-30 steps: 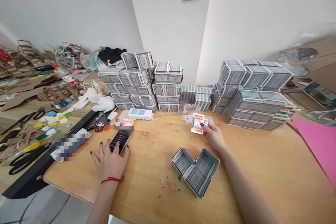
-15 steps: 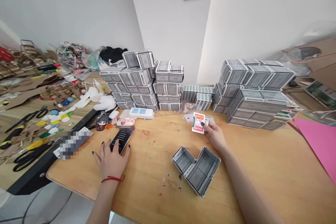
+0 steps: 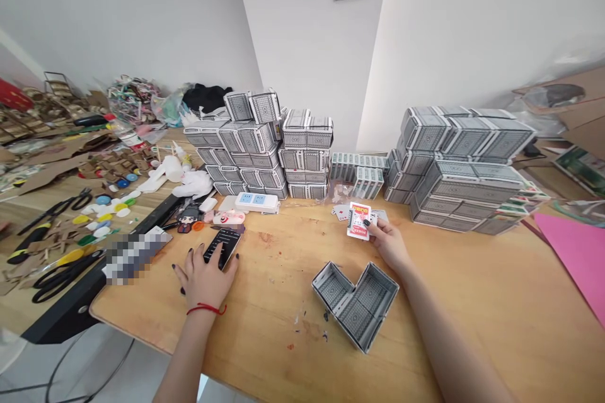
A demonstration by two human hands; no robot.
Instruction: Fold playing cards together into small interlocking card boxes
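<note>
My left hand (image 3: 209, 277) rests on the table with its fingers spread, the fingertips over a dark phone (image 3: 227, 244) that has a lit screen. A red cord circles that wrist. In my right hand (image 3: 386, 244) a red and white playing card (image 3: 359, 221) is pinched between thumb and fingers; whether it is one card or several together I cannot tell. Loose playing cards (image 3: 341, 211) lie just behind it. Nearer to me sits an open heart-shaped box (image 3: 362, 308) made of grey-backed cards, touched by neither hand.
Stacked card-built blocks stand at the back left (image 3: 258, 160) and back right (image 3: 467, 189). Between them are green-edged card packs (image 3: 368, 182). A white power strip (image 3: 256, 203) lies behind the phone. Scissors (image 3: 66, 277) and craft scraps cover the left table; pink paper (image 3: 574, 258) is at right.
The view has shifted slightly. Both hands stay in nearly the same places, with small finger movement of my left hand over the phone.
</note>
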